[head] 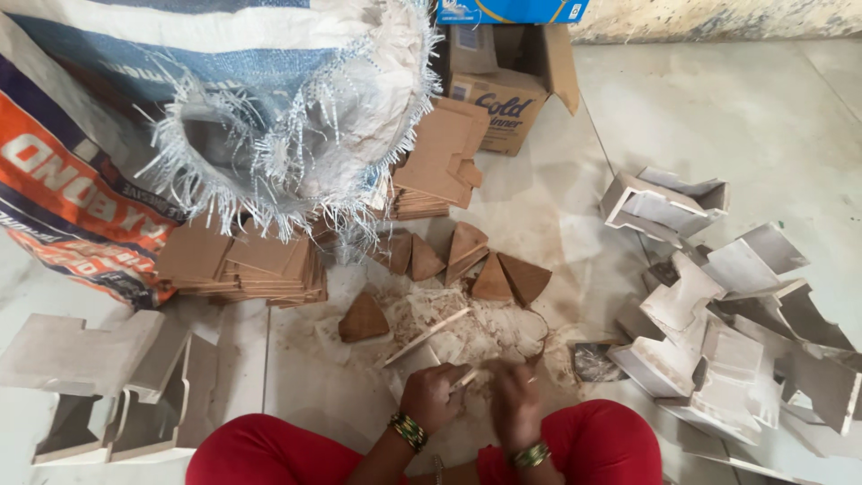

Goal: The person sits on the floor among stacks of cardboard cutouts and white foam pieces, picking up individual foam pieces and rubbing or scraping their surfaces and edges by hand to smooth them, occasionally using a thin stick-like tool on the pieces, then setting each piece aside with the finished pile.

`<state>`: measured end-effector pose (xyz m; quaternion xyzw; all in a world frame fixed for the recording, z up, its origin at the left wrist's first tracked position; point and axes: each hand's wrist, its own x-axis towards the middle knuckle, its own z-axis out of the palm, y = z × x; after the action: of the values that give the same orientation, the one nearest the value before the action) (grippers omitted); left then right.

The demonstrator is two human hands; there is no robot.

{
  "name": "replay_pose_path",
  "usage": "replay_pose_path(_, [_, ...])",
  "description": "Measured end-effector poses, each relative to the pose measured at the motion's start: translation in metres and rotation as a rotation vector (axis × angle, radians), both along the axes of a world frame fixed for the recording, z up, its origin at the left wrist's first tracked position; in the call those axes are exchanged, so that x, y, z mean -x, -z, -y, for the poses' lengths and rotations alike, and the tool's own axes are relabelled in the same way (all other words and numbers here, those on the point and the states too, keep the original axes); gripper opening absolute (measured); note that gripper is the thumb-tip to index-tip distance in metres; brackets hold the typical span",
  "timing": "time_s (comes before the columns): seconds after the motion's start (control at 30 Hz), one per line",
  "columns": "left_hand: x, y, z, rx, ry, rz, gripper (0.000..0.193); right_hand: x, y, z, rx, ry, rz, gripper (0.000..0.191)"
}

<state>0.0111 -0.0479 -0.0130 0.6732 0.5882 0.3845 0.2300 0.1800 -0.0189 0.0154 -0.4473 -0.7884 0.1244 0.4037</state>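
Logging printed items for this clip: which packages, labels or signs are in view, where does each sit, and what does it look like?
Woven sack: upper left, lying on the floor, frayed open mouth; white with blue, orange and purple printed bands.
Cardboard box: top centre, behind the stacked brown boards, open flaps; brown with dark lettering.
Blue carton: top edge, above the box, only a strip visible; blue with a yellow mark.
No screens or signs.

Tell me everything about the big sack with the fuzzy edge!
The woven sack fills the upper left of the view. It looks like plastic weave, white with blue bands and an orange panel with large white lettering down its left side. Its mouth gapes open toward the camera, cut ragged, with white threads fraying all round the rim. The sack slumps on the pale floor, and its fringe hangs over stacks of flat brown boards. A cardboard box stands just right of it. Neither hand touches it.
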Motion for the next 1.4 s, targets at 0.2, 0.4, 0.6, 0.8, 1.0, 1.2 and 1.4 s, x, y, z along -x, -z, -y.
replay_pose_path(0.2, [0.005,0.001,0.004,0.009,-0.029,0.053,0.030,0.011,0.004,0.010,-0.121,-0.098,-0.053,0.044])
replay_pose_path(0.4, [-0.003,0.000,-0.002,0.034,-0.038,0.038,0.029,0.013,0.003,0.004,0.128,-0.069,0.053,0.043])
replay_pose_path(0.6, [0.001,0.003,0.004,-0.021,-0.074,0.021,0.031,0.020,-0.002,0.017,-0.039,-0.052,-0.036,0.048])
replay_pose_path(0.8, [-0.005,0.001,-0.002,-0.006,-0.083,-0.019,0.024,0.024,-0.002,0.002,0.123,-0.174,-0.190,0.042])
replay_pose_path(1.0, [-0.001,0.001,0.002,-0.057,-0.047,0.001,0.042,0.030,-0.006,-0.002,-0.095,-0.148,-0.346,0.044])
replay_pose_path(1.2, [-0.005,0.004,-0.001,-0.065,-0.083,0.014,0.025,0.041,-0.013,0.007,0.576,-0.251,-0.862,0.033])
replay_pose_path(1.4, [-0.002,0.000,0.003,-0.091,-0.096,0.046,0.029,0.039,-0.021,-0.004,-0.067,0.005,-0.135,0.053])
